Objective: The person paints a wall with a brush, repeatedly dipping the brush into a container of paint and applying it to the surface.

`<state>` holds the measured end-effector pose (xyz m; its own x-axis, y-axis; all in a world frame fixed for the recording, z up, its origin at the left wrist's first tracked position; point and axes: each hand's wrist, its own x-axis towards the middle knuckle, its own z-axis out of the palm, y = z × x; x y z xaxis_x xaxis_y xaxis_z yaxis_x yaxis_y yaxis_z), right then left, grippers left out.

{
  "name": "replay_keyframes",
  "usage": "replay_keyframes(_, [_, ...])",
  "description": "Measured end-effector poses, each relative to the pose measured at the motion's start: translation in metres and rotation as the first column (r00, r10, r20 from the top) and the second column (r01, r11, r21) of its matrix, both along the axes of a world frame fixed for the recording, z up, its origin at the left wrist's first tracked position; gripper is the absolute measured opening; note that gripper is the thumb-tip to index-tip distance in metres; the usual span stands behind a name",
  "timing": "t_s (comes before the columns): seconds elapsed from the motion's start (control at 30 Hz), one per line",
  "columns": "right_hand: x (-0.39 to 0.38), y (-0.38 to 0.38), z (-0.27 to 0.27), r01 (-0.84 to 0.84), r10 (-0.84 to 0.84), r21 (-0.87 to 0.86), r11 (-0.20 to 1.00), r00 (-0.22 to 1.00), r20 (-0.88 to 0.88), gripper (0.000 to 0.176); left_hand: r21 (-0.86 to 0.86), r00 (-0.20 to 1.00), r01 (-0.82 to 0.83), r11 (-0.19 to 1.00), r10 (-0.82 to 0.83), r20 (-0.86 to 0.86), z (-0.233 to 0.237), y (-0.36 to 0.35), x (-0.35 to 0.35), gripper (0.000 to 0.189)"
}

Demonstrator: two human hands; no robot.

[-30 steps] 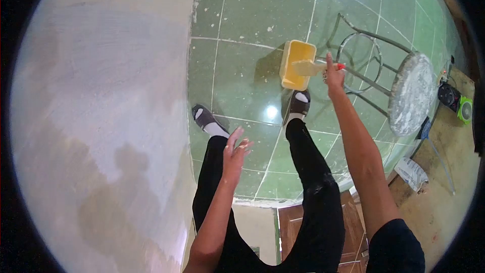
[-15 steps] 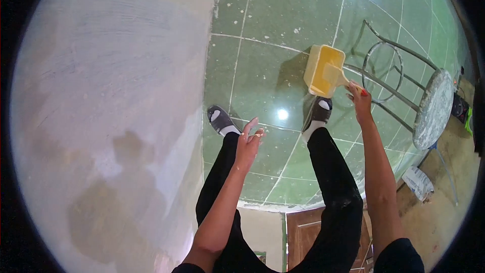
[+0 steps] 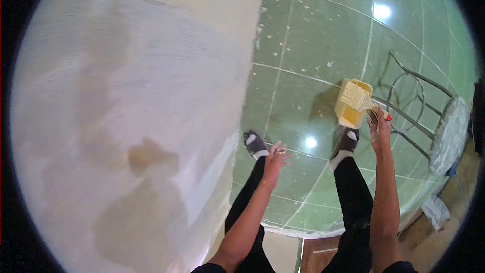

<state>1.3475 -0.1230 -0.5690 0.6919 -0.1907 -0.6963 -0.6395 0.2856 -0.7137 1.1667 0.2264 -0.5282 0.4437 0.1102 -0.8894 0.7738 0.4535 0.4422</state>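
My right hand (image 3: pixel 380 130) grips the handle of a wide paintbrush (image 3: pixel 357 97) with a red tip at the handle's end. Pale yellow paint coats the bristles, which overlap a rectangular yellow paint tub (image 3: pixel 349 119) below. The tub is near my right foot, with yellow paint inside. My left hand (image 3: pixel 276 161) hangs empty over the tiles, its fingers apart and smeared with whitish paint. To the left rises a wall (image 3: pixel 151 60) with a patchy pale coat and my shadow on it.
A metal-legged stool (image 3: pixel 448 136) with a paint-spattered round seat lies on its side at the right. Green floor tiles (image 3: pixel 308 30) carry white splatters. A white bag (image 3: pixel 435 211) lies at lower right, and a brown door (image 3: pixel 319 253) shows behind my legs.
The brush has come up out of the tub's inside, its coated bristles now showing over it. My left fingers have spread wider. The whole view has swung toward the wall.
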Motion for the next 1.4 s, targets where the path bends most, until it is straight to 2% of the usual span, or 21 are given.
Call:
replay_keyframes(0.07, [0.012, 0.063, 0.027, 0.04, -0.049, 0.179, 0.983, 0.998, 0.045, 0.037, -0.004, 1.0, -0.019, 1.0, 0.018, -0.017, 0.003, 0.003, 0.003, 0.058])
replay_keyframes(0.13, [0.03, 0.149, 0.073, -0.014, -0.052, 0.431, 0.902, 0.989, 0.141, 0.039, 0.024, 0.999, -0.011, 1.0, 0.012, -0.031, -0.011, 0.006, -0.006, 0.06])
replay_keyframes(0.2, [0.042, 0.233, 0.111, -0.001, -0.062, 0.537, 0.843, 0.993, 0.099, 0.042, 0.04, 0.998, -0.027, 0.999, 0.029, -0.056, 0.003, 0.014, 0.008, 0.06])
replay_keyframes(0.27, [0.064, 0.308, 0.161, -0.113, -0.061, 0.669, 0.735, 0.971, 0.232, 0.039, 0.051, 0.997, -0.062, 0.997, 0.064, -0.047, -0.003, 0.021, 0.008, 0.057])
replay_keyframes(0.3, [0.075, 0.337, 0.177, -0.105, -0.078, 0.733, 0.672, 0.974, 0.21, 0.04, 0.049, 0.994, -0.098, 0.994, 0.1, -0.047, -0.007, 0.022, 0.004, 0.055])
replay_keyframes(0.33, [0.086, 0.36, 0.187, -0.096, -0.091, 0.791, 0.604, 0.978, 0.188, 0.04, 0.016, 0.995, -0.078, 0.997, 0.077, 0.068, -0.02, 0.027, 0.0, 0.052])
replay_keyframes(0.43, [0.111, 0.402, 0.198, -0.133, -0.15, 0.86, 0.493, 0.96, 0.235, 0.042, -0.234, 0.937, -0.345, 0.909, 0.35, -0.022, -0.04, 0.033, -0.019, 0.052])
replay_keyframes(0.57, [0.129, 0.415, 0.201, -0.152, -0.168, 0.859, 0.489, 0.95, 0.264, 0.041, -0.258, 0.922, -0.383, 0.887, 0.383, -0.052, -0.053, 0.043, -0.019, 0.056])
replay_keyframes(0.67, [0.132, 0.417, 0.194, -0.188, -0.113, 0.793, 0.58, 0.945, 0.306, 0.043, -0.243, 0.925, -0.38, 0.893, 0.37, -0.088, -0.037, 0.046, 0.002, 0.056])
replay_keyframes(0.73, [0.127, 0.42, 0.178, -0.123, -0.068, 0.718, 0.685, 0.97, 0.232, 0.04, -0.104, 0.973, -0.224, 0.969, 0.217, -0.072, -0.035, 0.047, 0.004, 0.057])
replay_keyframes(0.77, [0.124, 0.419, 0.163, -0.119, -0.072, 0.718, 0.686, 0.971, 0.229, 0.04, -0.104, 0.974, -0.221, 0.97, 0.214, -0.074, -0.033, 0.048, 0.004, 0.057])
replay_keyframes(0.83, [0.113, 0.409, 0.122, -0.074, -0.067, 0.617, 0.783, 0.977, 0.201, 0.04, 0.187, 0.959, 0.149, 0.971, -0.188, 0.212, -0.027, 0.052, 0.005, 0.058])
replay_keyframes(0.87, [0.108, 0.402, 0.107, -0.067, -0.07, 0.615, 0.786, 0.978, 0.197, 0.04, 0.183, 0.959, 0.154, 0.971, -0.191, 0.209, -0.02, 0.051, 0.011, 0.058])
replay_keyframes(0.93, [0.101, 0.388, 0.088, -0.037, -0.02, 0.424, 0.905, 0.991, 0.131, 0.036, -0.024, 0.998, -0.062, 0.998, 0.062, -0.023, -0.008, 0.048, 0.027, 0.059])
replay_keyframes(0.97, [0.098, 0.381, 0.085, -0.034, -0.024, 0.425, 0.904, 0.991, 0.13, 0.036, -0.023, 0.998, -0.059, 0.998, 0.058, -0.024, -0.006, 0.048, 0.029, 0.059])
replay_keyframes(1.03, [0.101, 0.373, 0.094, 0.015, -0.05, 0.199, 0.98, 0.983, 0.174, 0.028, 0.011, 0.999, -0.029, 1.0, 0.03, -0.04, -0.009, 0.05, 0.028, 0.058])
replay_keyframes(1.07, [0.105, 0.374, 0.105, 0.02, -0.055, 0.204, 0.979, 0.984, 0.17, 0.028, 0.017, 0.999, -0.025, 1.0, 0.025, -0.044, -0.013, 0.051, 0.021, 0.058])
replay_keyframes(1.13, [0.108, 0.385, 0.136, 0.028, -0.081, 0.159, 0.987, 0.939, 0.335, 0.024, 0.006, 0.997, -0.035, 0.999, 0.035, 0.066, -0.009, 0.053, 0.0, 0.057])
replay_keyframes(1.27, [0.131, 0.392, 0.226, -0.025, -0.075, 0.236, 0.971, 0.913, 0.402, 0.021, 0.078, 1.0, -0.025, 0.997, 0.027, -0.017, 0.028, 0.053, -0.026, 0.056])
replay_keyframes(1.33, [0.142, 0.39, 0.269, -0.033, -0.096, 0.284, 0.958, 0.898, 0.429, 0.021, -0.05, 0.996, 0.014, 0.999, -0.01, 0.085, 0.039, 0.058, -0.04, 0.058])
replay_keyframes(1.4, [0.144, 0.39, 0.307, -0.041, -0.117, 0.327, 0.944, 0.886, 0.449, 0.02, -0.028, 0.99, 0.037, 0.999, -0.033, 0.138, 0.037, 0.062, -0.048, 0.058])
